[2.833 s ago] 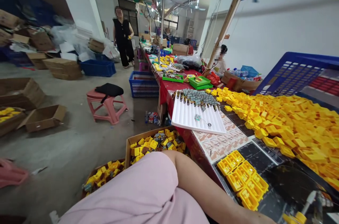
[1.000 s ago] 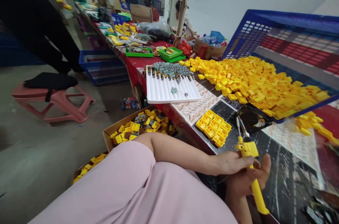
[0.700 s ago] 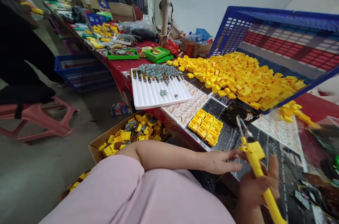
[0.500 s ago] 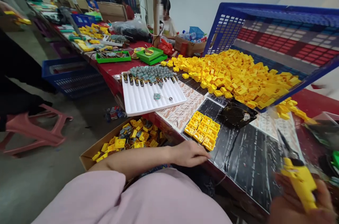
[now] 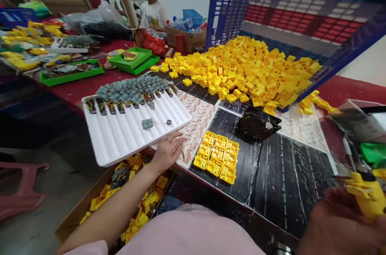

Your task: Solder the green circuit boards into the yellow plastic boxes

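My left hand [image 5: 167,152] is by the near right edge of a white ridged tray [image 5: 120,146], its fingers stretched out and nothing visible in them. Rows of small circuit boards [image 5: 126,91] with dark wired parts fill the tray's far side. One loose circuit board [image 5: 147,123], wired to a small round metal disc [image 5: 169,122], lies nearer to my hand. Right of it, a block of small open yellow cases [image 5: 217,154] sits in rows on the table. At the lower right, my blurred right hand [image 5: 340,223] grips a yellow soldering iron [image 5: 366,194], partly cut off by the frame.
A tipped blue crate [image 5: 224,13] spills a heap of yellow cases [image 5: 241,70] at the back. A black fan [image 5: 257,124] stands before it. Green trays [image 5: 132,60] are at the left. Below the table edge is a cardboard box [image 5: 68,223] of yellow parts. A person [image 5: 152,11] sits beyond.
My left hand has moved left and away from me, from the table edge by the yellow cases to the white tray. The right hand still holds the soldering iron. My view has shifted closer.
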